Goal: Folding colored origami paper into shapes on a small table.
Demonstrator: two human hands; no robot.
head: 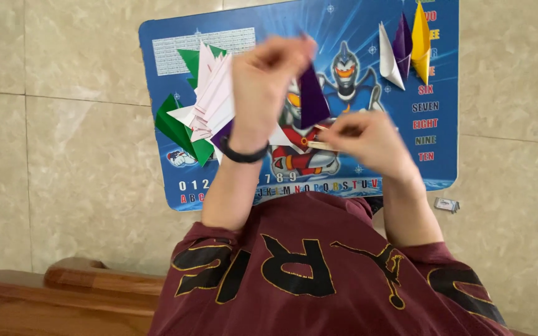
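Above the blue mat [157, 50], the left hand [259, 87] pinches a dark purple, pointed folded paper [312, 99]; the right hand [368, 140] grips a wooden stick [319, 145].

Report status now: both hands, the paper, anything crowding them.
Left hand pinching purple folded paper at its top. Right hand gripping a thin wooden stick beside it. Paper stack close left, on blue mat.

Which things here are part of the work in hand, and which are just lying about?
In hand:
- purple folded paper, pinched by the left hand
- thin wooden stick, held by the right hand

Lying about:
- stack of pink, white and green paper sheets on the blue mat
- folded white, purple and yellow pieces
- small packet on the tiled floor
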